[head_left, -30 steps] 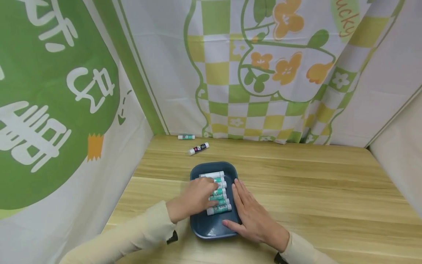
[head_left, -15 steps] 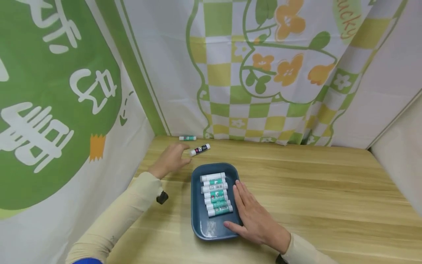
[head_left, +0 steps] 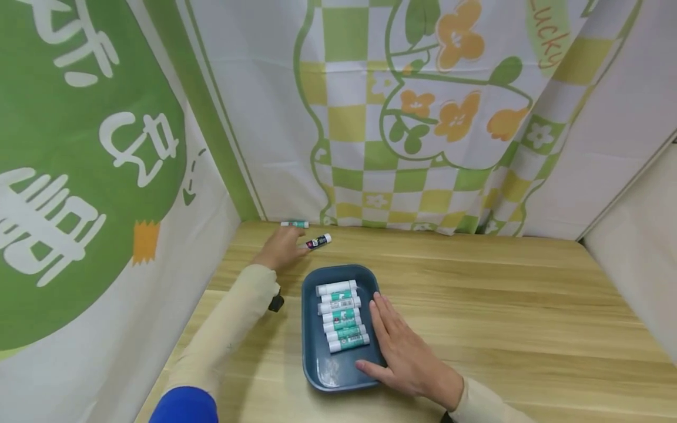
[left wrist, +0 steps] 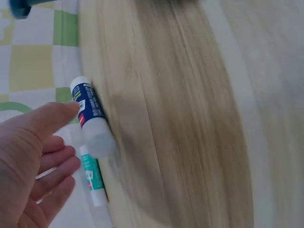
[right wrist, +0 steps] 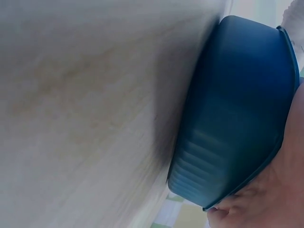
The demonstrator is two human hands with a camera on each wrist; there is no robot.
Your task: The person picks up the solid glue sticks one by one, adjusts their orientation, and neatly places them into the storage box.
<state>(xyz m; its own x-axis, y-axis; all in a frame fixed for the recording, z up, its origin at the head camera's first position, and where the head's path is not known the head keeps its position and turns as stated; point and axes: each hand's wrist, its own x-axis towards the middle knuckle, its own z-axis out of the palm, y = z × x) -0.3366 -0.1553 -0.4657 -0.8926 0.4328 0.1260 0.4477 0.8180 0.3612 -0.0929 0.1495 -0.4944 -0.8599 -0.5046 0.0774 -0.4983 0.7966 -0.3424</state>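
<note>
My left hand [head_left: 280,248] is at the far left of the table, beside a glue stick with a dark navy label [head_left: 319,241]. In the left wrist view the thumb overlaps that navy glue stick [left wrist: 93,114], while the other fingers are loosely bent and hold nothing. Behind the hand, a green-labelled glue stick [head_left: 295,224] lies by the curtain, partly covered in the head view. Several glue sticks [head_left: 342,323] lie in a row inside a dark blue tray [head_left: 338,376]. My right hand [head_left: 412,355] rests along the tray's right rim, fingers straight and thumb over the inside.
The wooden table [head_left: 502,311] runs to a patterned curtain [head_left: 412,194] at the back. A white and green cloth [head_left: 79,235] hangs along the left side. The tray's outer wall [right wrist: 232,114] stands on the tabletop in the right wrist view.
My left hand has gone from over the glue sticks in the tray up and left to the navy glue stick, now slightly nearer than half a second ago. My right hand has stayed on the rim.
</note>
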